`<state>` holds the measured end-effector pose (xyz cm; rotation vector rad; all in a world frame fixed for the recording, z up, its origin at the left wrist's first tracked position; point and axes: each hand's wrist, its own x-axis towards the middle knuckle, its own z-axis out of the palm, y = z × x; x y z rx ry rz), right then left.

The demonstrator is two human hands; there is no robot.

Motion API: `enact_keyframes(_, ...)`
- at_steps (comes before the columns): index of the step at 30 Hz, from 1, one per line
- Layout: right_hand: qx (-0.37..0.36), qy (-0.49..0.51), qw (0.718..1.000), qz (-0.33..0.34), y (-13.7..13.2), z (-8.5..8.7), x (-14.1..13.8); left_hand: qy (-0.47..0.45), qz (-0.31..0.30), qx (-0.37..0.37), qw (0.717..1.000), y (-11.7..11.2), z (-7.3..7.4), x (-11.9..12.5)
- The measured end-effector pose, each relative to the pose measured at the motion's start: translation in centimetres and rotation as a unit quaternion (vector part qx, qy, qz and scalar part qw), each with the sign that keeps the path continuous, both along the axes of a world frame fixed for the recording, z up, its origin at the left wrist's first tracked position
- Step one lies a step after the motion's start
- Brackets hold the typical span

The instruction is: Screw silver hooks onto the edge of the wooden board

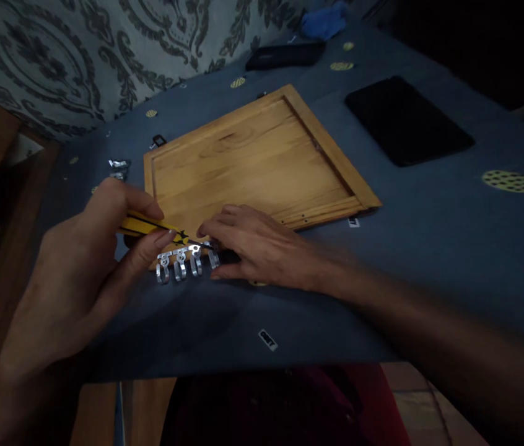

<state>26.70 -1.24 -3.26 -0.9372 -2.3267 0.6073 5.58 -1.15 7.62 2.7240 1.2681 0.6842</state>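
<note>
My left hand [90,260] is closed around a yellow-handled screwdriver [150,226], whose tip points right toward a row of silver metal hooks [183,263]. The hooks lie along the near edge of a wooden board [253,161] that rests flat on a blue-grey cloth. My right hand [257,244] lies with its fingers curled over the right end of the hook row, pressing it against the board's edge. What its fingertips pinch is hidden.
A black flat rectangle [406,121] lies on the cloth [429,248] to the right. A dark case [285,56] and blue fabric [324,21] sit at the far edge. Small metal parts [117,167] lie left of the board. A patterned wall covering [104,49] rises behind.
</note>
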Motion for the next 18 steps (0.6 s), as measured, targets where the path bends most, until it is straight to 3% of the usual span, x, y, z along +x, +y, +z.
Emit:
enact_keyframes(12, 0.004, 0.001, 1.000, 0.004, 0.01, -0.02, 0.07, 0.021, -0.024, -0.023, 0.999, 0.40, 0.62, -0.36)
enact_keyframes(18, -0.005, -0.004, 1.000, 0.008, 0.09, 0.15, -0.01, 0.034, -0.046, 0.005, 0.998, 0.89, 0.60, -0.84)
